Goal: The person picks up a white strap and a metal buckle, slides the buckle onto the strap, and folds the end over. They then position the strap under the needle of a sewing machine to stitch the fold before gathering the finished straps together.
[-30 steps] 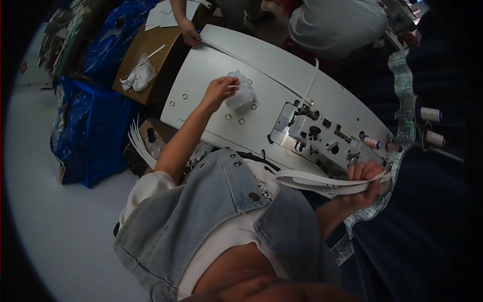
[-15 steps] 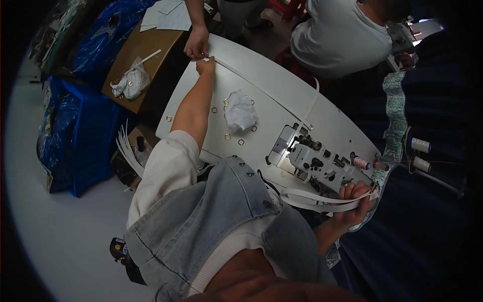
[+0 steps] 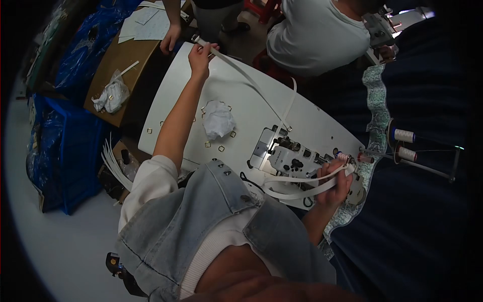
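Raised over the far end of the white sewing table [image 3: 166,100], my left hand [image 3: 200,59] pinches a white strap [image 3: 241,72] near its end. A small shiny piece shows at that end. The strap slopes down toward the sewing machine [image 3: 292,160]. Beside the machine, my right hand [image 3: 334,183] is closed around a looped white strap [image 3: 292,195], with a shiny piece at its upper end. Several small gold square rings [image 3: 221,149] lie around a crumpled white bundle [image 3: 219,121] between my arms.
A co-worker's hand [image 3: 171,39] hangs by the brown table [image 3: 93,95], which bears papers [image 3: 146,24] and a plastic bag [image 3: 111,96]. Another person [image 3: 317,40] sits beyond my table. Thread spools [image 3: 404,135] stand right; a blue crate [image 3: 80,156] stands left.
My left hand has lifted the strap end off the table, away from the co-worker's hand, which has drawn back. My right hand keeps its looped strap. The view has shifted.
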The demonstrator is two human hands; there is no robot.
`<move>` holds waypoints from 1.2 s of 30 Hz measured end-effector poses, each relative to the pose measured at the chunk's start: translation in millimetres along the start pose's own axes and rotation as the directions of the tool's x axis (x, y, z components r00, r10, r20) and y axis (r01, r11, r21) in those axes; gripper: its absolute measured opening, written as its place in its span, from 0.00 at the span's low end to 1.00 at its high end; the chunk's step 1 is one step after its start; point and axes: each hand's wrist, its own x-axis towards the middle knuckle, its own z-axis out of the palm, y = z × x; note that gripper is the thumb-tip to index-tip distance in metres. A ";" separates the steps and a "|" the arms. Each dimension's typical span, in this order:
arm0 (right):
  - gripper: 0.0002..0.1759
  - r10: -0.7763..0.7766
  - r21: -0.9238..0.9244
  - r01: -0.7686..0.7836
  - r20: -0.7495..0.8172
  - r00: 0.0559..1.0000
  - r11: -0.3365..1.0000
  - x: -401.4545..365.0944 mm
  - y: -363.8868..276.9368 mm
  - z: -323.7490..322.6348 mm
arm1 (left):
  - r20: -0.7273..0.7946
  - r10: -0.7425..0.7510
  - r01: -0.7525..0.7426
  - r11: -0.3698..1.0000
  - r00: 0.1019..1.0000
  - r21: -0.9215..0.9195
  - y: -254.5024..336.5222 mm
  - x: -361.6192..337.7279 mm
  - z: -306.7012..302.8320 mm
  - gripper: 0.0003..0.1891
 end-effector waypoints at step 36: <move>0.12 -0.299 -0.203 0.399 0.393 0.870 0.894 29.4 -62.1 63.5 | 0.865 0.177 -0.286 0.957 0.469 -0.040 194.3 -286.0 184.7 0.14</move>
